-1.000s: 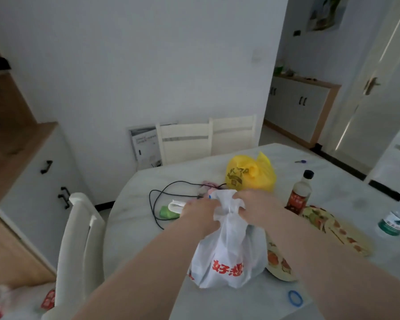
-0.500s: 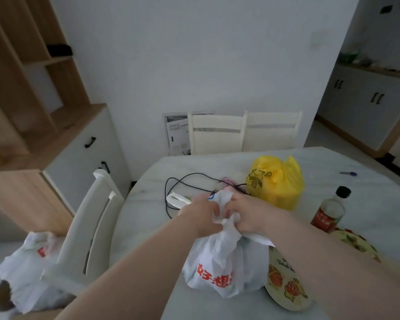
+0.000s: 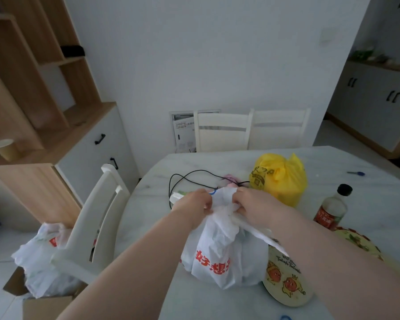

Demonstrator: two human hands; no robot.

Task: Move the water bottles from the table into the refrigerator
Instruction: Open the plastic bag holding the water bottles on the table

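As left hand (image 3: pixel 194 205) and right hand (image 3: pixel 252 204) grip it, white bag (image 3: pixel 222 250) sits between

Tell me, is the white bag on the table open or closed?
Closed: the white bag is bunched at its top, gripped by the left hand and right hand. Knotted or not, cannot tell.

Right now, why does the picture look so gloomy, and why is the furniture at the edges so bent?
Head view: the room is dimly lit with a flat bluish cast, with no glare or hard shadows. Head view: the wide-angle lens bows the wooden shelf and the side cabinet near the borders. Head view: the white plastic bag, the left hand and the right hand at the centre look reasonably sharp.
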